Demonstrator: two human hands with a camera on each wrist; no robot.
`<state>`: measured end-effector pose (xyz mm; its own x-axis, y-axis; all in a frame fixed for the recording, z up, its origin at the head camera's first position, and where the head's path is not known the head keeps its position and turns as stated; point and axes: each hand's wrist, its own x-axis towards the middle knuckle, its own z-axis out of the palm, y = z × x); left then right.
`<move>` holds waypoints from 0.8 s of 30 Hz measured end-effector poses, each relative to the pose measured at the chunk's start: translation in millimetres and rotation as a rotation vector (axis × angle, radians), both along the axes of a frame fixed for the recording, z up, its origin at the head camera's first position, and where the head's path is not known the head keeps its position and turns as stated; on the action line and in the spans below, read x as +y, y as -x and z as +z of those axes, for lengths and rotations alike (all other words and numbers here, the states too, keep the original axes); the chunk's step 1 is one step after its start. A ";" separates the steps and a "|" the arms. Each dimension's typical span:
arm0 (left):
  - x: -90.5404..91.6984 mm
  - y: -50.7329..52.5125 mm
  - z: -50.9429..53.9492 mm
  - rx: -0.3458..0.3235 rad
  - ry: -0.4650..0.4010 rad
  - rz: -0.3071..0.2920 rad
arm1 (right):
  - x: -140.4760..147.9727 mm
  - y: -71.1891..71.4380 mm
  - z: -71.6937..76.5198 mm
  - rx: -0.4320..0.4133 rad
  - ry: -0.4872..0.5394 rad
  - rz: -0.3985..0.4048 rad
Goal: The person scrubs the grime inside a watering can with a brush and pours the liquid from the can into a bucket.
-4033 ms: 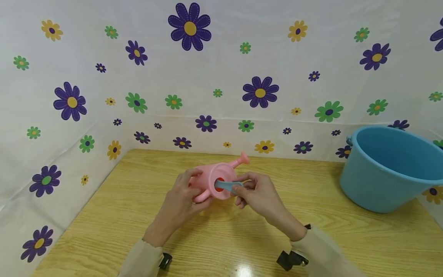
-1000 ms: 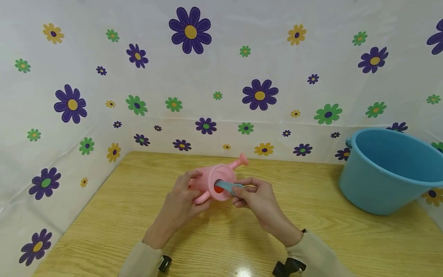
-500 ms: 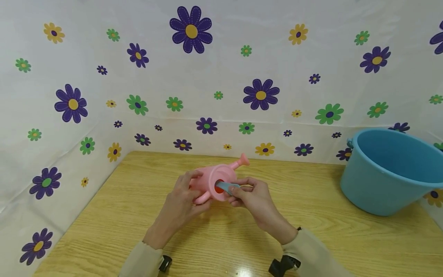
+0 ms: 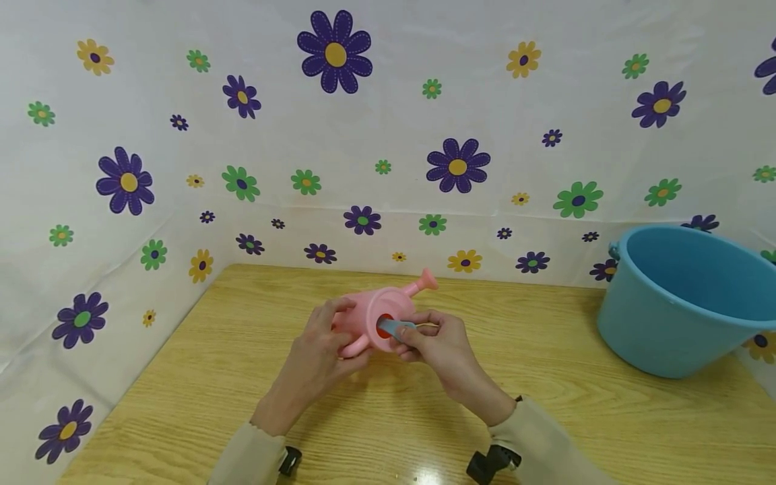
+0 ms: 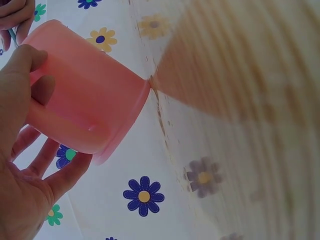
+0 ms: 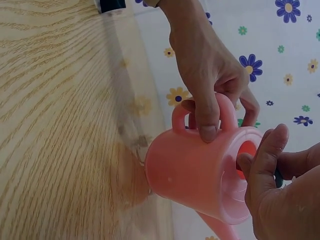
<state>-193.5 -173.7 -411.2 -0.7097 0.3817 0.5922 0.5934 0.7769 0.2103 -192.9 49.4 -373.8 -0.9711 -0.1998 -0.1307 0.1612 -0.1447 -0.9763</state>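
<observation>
A pink watering can (image 4: 371,300) leans on the table with its mouth turned toward me. My left hand (image 4: 315,353) grips it at the handle, the thumb on the body in the right wrist view. From the can's mouth sticks a short blue-grey handle (image 4: 397,328), pinched between the thumb and fingers of my right hand (image 4: 447,350). What it belongs to is hidden inside. Around it shows something red (image 6: 246,149) in the can. In the left wrist view, the base edge of the can (image 5: 95,75) meets the table while its mouth end is raised.
A large blue bucket (image 4: 649,323) stands at the right side of the wooden table (image 4: 521,323). White sheeting (image 4: 388,114) with printed flowers hangs behind and along the left. The can's spout (image 4: 419,283) points back and right.
My right hand has moved slightly left toward the can, and less of the blue-grey handle shows outside its mouth. The left hand and can have stayed nearly still.
</observation>
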 end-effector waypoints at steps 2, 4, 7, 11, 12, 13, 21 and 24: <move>0.2 -0.2 0.2 -0.003 0.004 0.002 | 0.4 -0.9 0.6 0.003 -0.013 -0.002; 0.3 -0.6 0.4 -0.006 0.007 0.003 | 0.9 -2.0 1.2 0.006 -0.030 -0.001; 0.6 -0.8 0.4 -0.009 0.011 0.004 | 2.0 -4.1 2.4 0.019 -0.061 0.000; 0.9 -0.9 0.3 -0.015 0.012 0.007 | 4.6 -7.4 5.1 0.041 -0.100 0.006; 0.9 -0.8 0.3 -0.014 0.012 0.007 | 5.4 -8.2 5.8 0.047 -0.109 0.007; 0.8 -0.7 0.3 -0.013 0.012 0.007 | 6.1 -9.2 6.7 0.052 -0.116 0.007; 0.0 0.7 0.0 -0.006 -0.001 -0.002 | 12.1 -15.3 13.8 0.082 -0.163 0.010; 0.1 0.9 0.3 -0.010 0.000 -0.003 | 14.7 -16.8 15.5 0.087 -0.171 0.022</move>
<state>-194.4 -173.6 -410.9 -0.7142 0.3838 0.5853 0.5935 0.7754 0.2158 -176.2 64.1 -358.2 -0.9758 -0.2035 -0.0802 0.0761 0.0275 -0.9967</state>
